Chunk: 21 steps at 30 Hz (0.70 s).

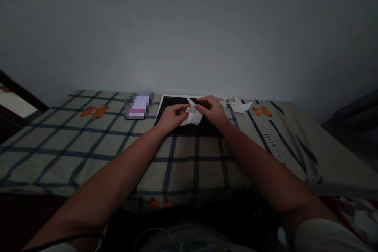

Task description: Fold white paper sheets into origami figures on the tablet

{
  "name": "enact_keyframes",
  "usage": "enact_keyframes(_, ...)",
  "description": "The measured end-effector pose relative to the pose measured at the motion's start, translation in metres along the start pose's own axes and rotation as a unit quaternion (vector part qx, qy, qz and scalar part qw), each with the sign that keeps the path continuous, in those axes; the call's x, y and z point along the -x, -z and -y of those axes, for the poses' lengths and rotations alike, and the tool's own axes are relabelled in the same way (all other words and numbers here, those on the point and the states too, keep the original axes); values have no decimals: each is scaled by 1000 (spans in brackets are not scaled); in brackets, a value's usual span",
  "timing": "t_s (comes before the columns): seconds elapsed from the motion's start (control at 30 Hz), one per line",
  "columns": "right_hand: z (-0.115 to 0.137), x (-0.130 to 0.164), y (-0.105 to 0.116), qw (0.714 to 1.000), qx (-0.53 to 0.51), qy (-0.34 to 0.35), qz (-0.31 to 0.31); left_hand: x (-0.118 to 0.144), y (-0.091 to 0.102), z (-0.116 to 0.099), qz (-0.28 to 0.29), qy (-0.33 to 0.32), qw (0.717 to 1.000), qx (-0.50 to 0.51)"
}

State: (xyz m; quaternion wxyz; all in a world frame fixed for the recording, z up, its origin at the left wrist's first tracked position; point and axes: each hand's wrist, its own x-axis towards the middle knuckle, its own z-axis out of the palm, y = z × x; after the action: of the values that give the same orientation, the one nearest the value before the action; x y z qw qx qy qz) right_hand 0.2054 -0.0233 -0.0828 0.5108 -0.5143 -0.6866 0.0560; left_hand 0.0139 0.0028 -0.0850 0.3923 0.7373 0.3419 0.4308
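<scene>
A small piece of folded white paper (pixel 195 118) is held between my two hands, with one narrow point sticking up and away from me. My left hand (pixel 173 117) pinches its left side between thumb and fingers. On the other side, my right hand (pixel 213 110) grips the paper's upper right part, thumb and fingertips closed on it. Both hands are just over a black board with a pale rim (pixel 203 130), which lies under the paper. Part of the board is hidden by my hands.
Left of the board lies a phone (pixel 139 105), its lit screen blurred out. Several folded white paper pieces (pixel 240 106) rest right of it. A checked cloth (pixel 97 138) with bear prints covers the table, whose back edge meets a grey wall (pixel 189 31).
</scene>
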Motion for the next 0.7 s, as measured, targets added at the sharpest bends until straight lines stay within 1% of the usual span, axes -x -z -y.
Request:
enact_keyframes(0.03, -1, 0, 1, 1000, -11, 4, 23, 1, 0, -1, 12, -3, 1000, 1)
enact_keyframes(0.1, 0, 0, 2, 995, -45, -12, 88, 1, 1, -2, 33, -5, 999, 6)
enact_keyframes(0.17, 2, 1, 3, 984, -93, -53, 140, 1, 2, -3, 49, -7, 999, 13)
enact_keyframes(0.2, 3, 2, 4, 978, -117, -77, 154, 1, 2, -3, 53, -10, 998, 16)
enact_keyframes(0.3, 4, 4, 3, 959, -186, -145, 159, -1, 3, -2, 60, -16, 997, 35)
enact_keyframes(0.47, -2, 5, -2, 924, -274, -225, 145, -3, 3, 0, 89, 0, 993, 75)
enact_keyframes(0.57, -5, 5, -4, 911, -299, -245, 146, -4, 4, -1, 98, 13, 992, 80)
enact_keyframes(0.7, -6, 5, -5, 904, -314, -257, 137, -4, 5, -2, 92, 27, 994, 58)
